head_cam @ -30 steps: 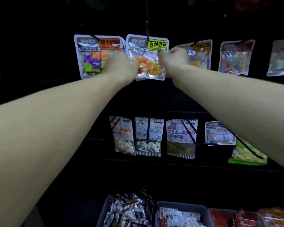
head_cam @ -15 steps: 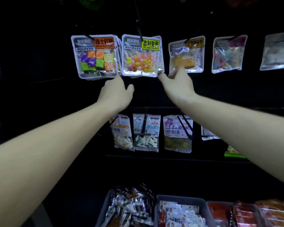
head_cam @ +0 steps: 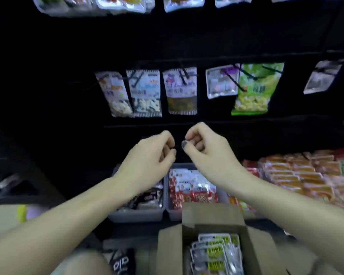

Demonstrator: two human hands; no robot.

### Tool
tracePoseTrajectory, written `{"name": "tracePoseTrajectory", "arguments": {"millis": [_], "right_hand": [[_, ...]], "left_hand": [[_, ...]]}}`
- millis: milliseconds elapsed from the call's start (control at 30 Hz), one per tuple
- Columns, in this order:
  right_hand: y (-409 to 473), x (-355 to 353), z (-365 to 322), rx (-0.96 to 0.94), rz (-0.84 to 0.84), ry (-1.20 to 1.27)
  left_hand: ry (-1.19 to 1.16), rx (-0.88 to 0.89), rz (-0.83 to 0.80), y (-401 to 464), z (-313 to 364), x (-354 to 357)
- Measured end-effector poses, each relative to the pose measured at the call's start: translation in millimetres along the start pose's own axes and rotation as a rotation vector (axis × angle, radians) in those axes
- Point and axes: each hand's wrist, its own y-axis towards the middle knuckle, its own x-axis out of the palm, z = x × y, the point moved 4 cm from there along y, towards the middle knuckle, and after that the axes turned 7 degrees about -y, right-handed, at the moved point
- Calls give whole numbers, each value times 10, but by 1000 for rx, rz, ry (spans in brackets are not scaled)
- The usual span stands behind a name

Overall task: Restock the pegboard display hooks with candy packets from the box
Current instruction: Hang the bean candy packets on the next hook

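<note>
An open cardboard box [head_cam: 254,249] stands at the bottom centre with several clear candy packets [head_cam: 216,253] bearing yellow-green labels stacked inside. My left hand [head_cam: 149,157] and my right hand [head_cam: 207,149] hover side by side in mid-air above the box, below the middle row of hanging packets [head_cam: 145,92]. Both hands have loosely curled fingers and hold nothing. The top row of hung packets [head_cam: 123,3] shows only at the frame's upper edge. The view is blurred by motion.
Two grey bins sit behind the box, one with dark packets [head_cam: 147,197], one with red-and-white packets [head_cam: 193,187]. Rows of orange packets [head_cam: 302,177] fill the shelf at right. A green bag [head_cam: 256,90] hangs on black hooks in the middle row.
Both hands let go of the top-row packets and dropped down to above the box. The camera tilted down, bringing the cardboard box into view.
</note>
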Motion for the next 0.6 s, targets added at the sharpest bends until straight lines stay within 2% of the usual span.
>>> {"name": "tracePoseTrajectory", "arguments": {"millis": [167, 267, 367, 467, 600], "right_hand": [[-845, 527, 1285, 380, -300, -151], [-1281, 784, 1951, 525, -511, -255], [-1554, 924, 2407, 585, -631, -345], [-1752, 1039, 2737, 606, -676, -378], [-1943, 1248, 3014, 518, -746, -501]], "left_hand": [[125, -27, -464, -791, -356, 1199], [147, -90, -722, -1180, -632, 1799], [142, -112, -827, -1410, -790, 2197], [110, -147, -886, -1520, -914, 2481], [112, -205, -949, -1610, -1024, 2797]]}}
